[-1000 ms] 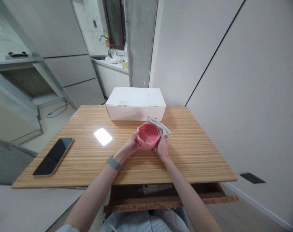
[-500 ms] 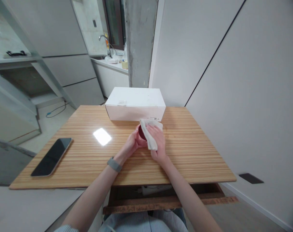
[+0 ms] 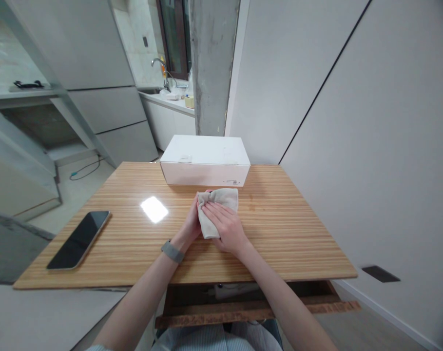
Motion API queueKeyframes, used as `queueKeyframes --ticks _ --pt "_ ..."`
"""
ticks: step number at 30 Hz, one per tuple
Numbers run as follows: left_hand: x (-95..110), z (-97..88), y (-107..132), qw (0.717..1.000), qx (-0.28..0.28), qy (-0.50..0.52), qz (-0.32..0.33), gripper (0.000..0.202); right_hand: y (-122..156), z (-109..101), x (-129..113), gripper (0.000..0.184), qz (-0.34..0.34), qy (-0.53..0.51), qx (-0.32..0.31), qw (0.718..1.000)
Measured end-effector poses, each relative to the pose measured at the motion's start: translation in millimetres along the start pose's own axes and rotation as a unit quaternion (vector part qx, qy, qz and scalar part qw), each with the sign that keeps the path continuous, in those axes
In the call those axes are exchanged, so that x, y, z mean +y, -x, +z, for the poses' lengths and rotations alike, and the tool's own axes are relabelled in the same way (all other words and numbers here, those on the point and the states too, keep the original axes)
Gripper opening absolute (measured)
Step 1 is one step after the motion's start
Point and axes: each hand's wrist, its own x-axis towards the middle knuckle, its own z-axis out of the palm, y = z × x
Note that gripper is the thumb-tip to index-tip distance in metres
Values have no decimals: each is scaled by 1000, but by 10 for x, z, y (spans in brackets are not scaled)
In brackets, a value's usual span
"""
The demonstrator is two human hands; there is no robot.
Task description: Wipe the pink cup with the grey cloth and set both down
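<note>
Striped wooden tabletop [image 3: 298, 234]; white box [image 3: 204, 173] near far edge; dark-screened phone [image 3: 78, 240] at left

Box [image 3: 205, 161] on tbl [image 3: 283, 234] behind cloth [image 3: 226, 196], phone [image 3: 78, 240] to L.

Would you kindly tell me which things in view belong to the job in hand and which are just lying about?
In the job:
cloth, under the right hand
bowl, plain a second ago, now mostly covered by the cloth, left hand at its side

Lying about:
phone, on the table's left
white box, near the far edge
</note>
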Motion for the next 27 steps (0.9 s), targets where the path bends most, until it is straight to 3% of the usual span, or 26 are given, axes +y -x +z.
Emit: queueKeyframes --ticks 7,11,16,20,23,27 --pt "-11 79 0 992 -85 53 71 38 -96 68 102 54 51 54 58 996" --pt "49 109 64 990 -110 82 41 37 -121 73 76 51 68 98 99 988" --pt "171 -58 94 986 -60 118 -101 48 -73 -8 -27 55 -50 215 -30 975" --pt "204 -112 92 983 -73 24 -169 50 -20 -109 -37 48 -128 219 -103 962" --pt "159 -82 68 981 -102 -48 -156 48 3 -172 28 41 -118 192 -109 968" --pt "58 -101 -11 990 -68 -109 -48 41 17 -181 139 30 -81 156 -85 981"
